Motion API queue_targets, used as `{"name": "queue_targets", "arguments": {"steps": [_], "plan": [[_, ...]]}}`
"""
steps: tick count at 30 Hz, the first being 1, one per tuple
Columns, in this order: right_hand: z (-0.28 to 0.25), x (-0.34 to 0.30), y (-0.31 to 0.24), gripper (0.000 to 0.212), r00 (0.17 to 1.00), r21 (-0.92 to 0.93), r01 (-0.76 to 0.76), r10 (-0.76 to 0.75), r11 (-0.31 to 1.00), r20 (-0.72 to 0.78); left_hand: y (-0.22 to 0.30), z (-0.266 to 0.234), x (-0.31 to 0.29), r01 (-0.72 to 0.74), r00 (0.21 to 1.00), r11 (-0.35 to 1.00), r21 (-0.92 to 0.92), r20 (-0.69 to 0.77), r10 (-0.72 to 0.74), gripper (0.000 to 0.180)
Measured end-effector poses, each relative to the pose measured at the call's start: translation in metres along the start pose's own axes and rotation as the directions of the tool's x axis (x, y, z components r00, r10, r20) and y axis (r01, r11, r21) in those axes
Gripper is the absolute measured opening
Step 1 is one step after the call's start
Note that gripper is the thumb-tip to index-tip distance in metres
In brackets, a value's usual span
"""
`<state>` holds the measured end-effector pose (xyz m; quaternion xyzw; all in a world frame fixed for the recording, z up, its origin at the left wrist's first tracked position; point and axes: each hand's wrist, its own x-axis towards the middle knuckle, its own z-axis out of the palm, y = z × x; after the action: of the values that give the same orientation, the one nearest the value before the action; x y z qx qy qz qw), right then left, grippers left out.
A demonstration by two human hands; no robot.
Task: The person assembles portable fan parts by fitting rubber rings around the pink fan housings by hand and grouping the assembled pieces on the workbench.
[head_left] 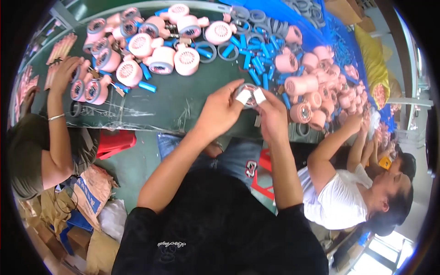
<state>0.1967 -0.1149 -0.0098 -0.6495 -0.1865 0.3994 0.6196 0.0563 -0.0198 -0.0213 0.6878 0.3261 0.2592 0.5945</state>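
Observation:
Over the near edge of the table, both my hands grip a small round part with a grey ring rim (248, 85). The fingers of my left hand (219, 109) close on its left side, while my right hand (274, 117) pinches its right side. White wraps or covers sit at both thumb tips, against the part's face. My fingers hide much of its outline, and its inner detail is blurred. Just beyond my hands lie loose blue cylinders (258, 65) and a grey ring (228, 51).
Pink fan-like housings (140, 45) crowd the dark green table (169, 103) at the far left. More pink housings (302, 85) heap up on the right beside a blue sheet (302, 20). Co-workers sit on both sides, one person's hand (64, 75) reaching in at left. A red stool (114, 143) stands below.

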Motion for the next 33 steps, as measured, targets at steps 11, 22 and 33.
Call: {"name": "queue_targets", "arguments": {"steps": [11, 22, 33], "plan": [[-0.004, -0.032, -0.036, 0.047, 0.927, -0.246, 0.375, -0.364, 0.894, 0.092, 0.080, 0.006, 0.001, 0.091, 0.971, 0.986, -0.143, -0.208, -0.119, 0.044], [0.007, -0.010, -0.027, 0.030, 0.652, -0.476, 0.700, -0.749, 0.532, 0.122, 0.056, 0.027, 0.000, -0.328, 0.881, 0.913, 0.242, -0.272, 0.388, 0.031], [-0.069, 0.046, -0.106, 0.036, 0.730, -0.746, 0.514, -0.673, 0.424, 0.121, 0.052, -0.077, 0.001, -0.093, 0.995, 0.981, -0.173, -0.046, 0.086, 0.071]]}}
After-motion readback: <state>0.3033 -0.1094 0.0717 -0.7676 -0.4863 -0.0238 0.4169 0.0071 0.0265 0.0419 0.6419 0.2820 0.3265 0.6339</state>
